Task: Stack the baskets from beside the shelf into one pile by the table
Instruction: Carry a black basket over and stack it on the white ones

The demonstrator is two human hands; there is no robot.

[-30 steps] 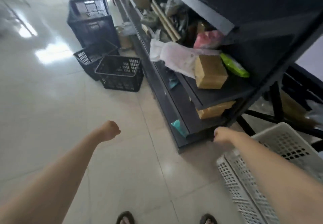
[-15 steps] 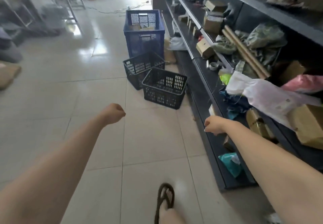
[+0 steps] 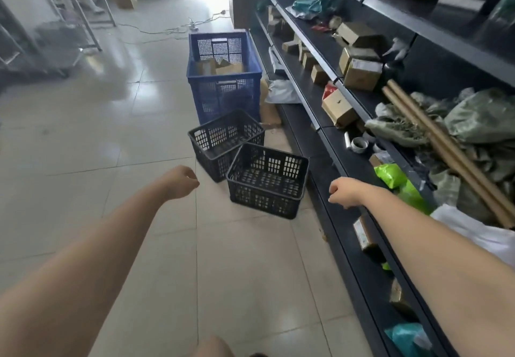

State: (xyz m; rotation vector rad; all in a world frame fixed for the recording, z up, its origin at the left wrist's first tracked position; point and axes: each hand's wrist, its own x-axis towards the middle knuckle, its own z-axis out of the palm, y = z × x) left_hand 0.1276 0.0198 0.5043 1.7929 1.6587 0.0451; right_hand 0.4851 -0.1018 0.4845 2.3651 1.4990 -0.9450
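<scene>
Both hands, left (image 3: 181, 181) and right (image 3: 344, 192), loosely fisted and empty; two black baskets (image 3: 266, 179) sit on the floor against the shelf (image 3: 328, 144) (touching, one tilted). Grab carelessly and the leaning one could topple.

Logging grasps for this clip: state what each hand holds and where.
Nothing is held. The left hand and right hand are loosely curled and empty.

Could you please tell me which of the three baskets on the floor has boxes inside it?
The tall blue basket, farthest away; the two low black baskets are empty.
</scene>
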